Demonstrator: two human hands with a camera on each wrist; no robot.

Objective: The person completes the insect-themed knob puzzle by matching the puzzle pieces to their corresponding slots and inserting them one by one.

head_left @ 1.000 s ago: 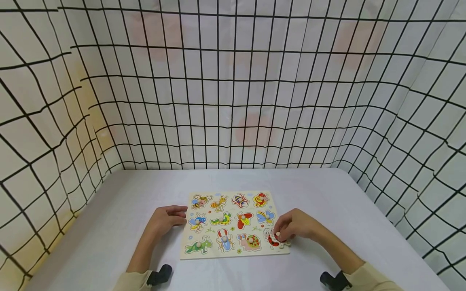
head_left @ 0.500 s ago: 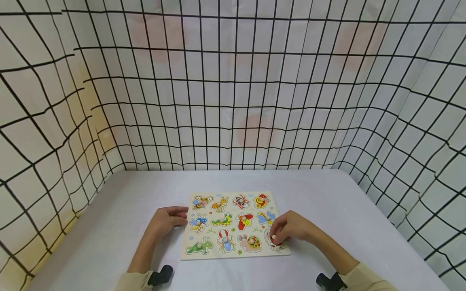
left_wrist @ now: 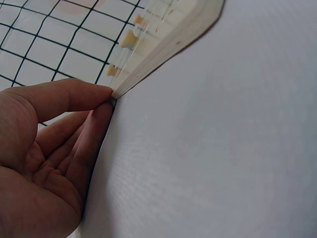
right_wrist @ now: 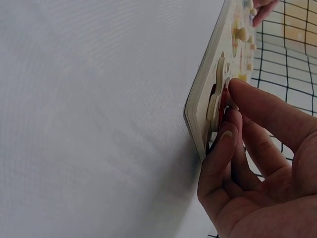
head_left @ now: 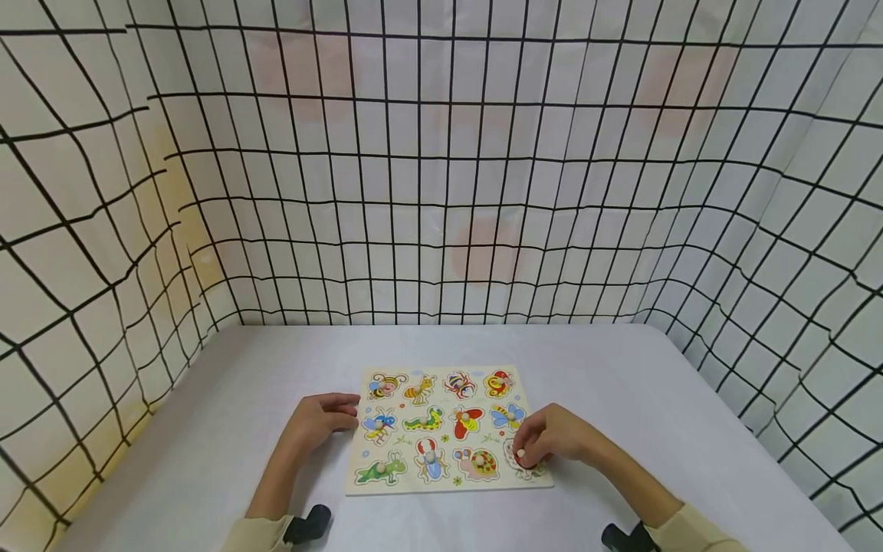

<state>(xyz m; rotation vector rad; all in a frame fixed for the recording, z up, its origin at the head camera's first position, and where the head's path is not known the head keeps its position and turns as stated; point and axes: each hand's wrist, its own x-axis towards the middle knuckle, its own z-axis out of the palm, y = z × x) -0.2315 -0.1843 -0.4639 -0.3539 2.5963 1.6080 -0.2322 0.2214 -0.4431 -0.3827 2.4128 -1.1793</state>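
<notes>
A wooden peg puzzle board [head_left: 407,485] with several painted insect pieces lies flat on the white table. At its near right corner my right hand [head_left: 557,434] pinches the knob of a red and white ladybug puzzle piece [right_wrist: 216,101]. In the right wrist view this piece sits slightly raised and tilted against the board face; fingers cover part of it in the head view. My left hand [head_left: 313,420] is at the board's left edge, its fairly straight fingertips touching that edge in the left wrist view, with the palm beside the board.
Neighbouring pieces in the board include a snail [head_left: 477,463], a stag beetle [head_left: 431,458] and a blue-winged dragonfly [head_left: 508,416]. White walls with a black grid [head_left: 441,184] enclose the table [head_left: 593,360] at the back and sides.
My right hand has shifted slightly left and toward me with the ladybug piece, which now overlaps the board's corner more squarely. My left hand keeps its place at the edge.
</notes>
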